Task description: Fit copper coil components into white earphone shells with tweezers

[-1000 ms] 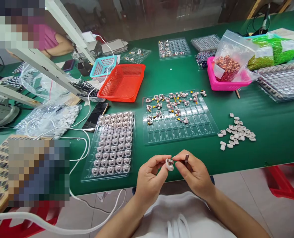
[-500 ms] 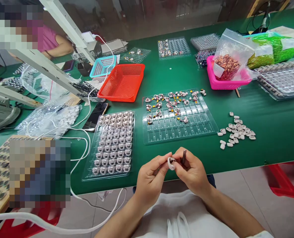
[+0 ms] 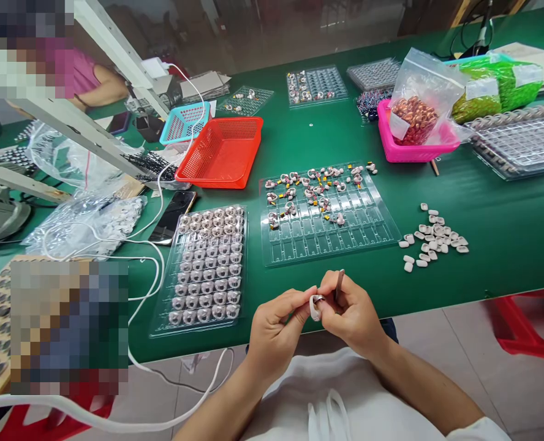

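Note:
Close to the table's front edge, my left hand (image 3: 274, 331) pinches a small white curved earphone part (image 3: 315, 311) between thumb and fingertips. My right hand (image 3: 355, 318) is closed around slim dark tweezers (image 3: 339, 283), whose upper end sticks up past the fingers. A dark tip shows at the opening of the white part, where the right thumb and fingers meet it. Just beyond the hands lies a clear plastic tray (image 3: 294, 250) with several small white wired parts in its far rows. Loose white caps (image 3: 432, 236) are scattered to the right.
Left of my hands stands a tray of silvery-pink shells (image 3: 210, 269), beside a phone (image 3: 174, 215) and white cables (image 3: 162, 269). Farther back are a red basket (image 3: 221, 153) and a pink basket (image 3: 416, 152) holding a bag. A person's arm (image 3: 104, 89) shows at far left.
The view has shifted slightly. The tweezers' upper end has tilted a little in my right hand, and the white part sits at a slightly different angle. Both hands keep their grip.

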The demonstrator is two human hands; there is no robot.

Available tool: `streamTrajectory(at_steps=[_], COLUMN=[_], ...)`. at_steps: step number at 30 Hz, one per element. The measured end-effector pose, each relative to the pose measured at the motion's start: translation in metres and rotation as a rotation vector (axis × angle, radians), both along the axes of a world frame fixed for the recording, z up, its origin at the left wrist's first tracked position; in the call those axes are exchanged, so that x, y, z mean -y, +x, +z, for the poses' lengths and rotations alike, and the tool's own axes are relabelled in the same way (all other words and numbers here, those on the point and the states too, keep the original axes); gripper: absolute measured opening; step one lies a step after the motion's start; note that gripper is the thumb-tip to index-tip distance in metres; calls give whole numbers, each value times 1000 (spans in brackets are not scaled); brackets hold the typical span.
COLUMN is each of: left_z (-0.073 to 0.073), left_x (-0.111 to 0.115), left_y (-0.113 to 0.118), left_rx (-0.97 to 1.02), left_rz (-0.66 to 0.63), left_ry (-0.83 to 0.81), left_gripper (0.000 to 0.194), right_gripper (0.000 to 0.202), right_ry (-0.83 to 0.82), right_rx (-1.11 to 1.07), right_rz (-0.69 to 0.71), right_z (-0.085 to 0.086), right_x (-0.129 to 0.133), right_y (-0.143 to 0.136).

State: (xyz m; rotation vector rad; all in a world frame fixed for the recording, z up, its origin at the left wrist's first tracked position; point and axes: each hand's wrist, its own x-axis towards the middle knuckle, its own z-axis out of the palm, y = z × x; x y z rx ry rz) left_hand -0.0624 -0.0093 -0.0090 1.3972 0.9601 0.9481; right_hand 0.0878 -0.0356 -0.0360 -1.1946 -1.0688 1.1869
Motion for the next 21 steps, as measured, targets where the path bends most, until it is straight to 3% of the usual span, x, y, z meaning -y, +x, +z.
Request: streamTrajectory(at_steps=[21], left_z=[-5], left_x=[2], left_y=[0], left_rx=[-3], left_rz=[-42], left_ry=[39], left_gripper=[30], right_gripper=[18], right_ry=[52], right_rx=[-55], right_rz=[-6], right_z=[-7], right_x=[3], right_y=[-1])
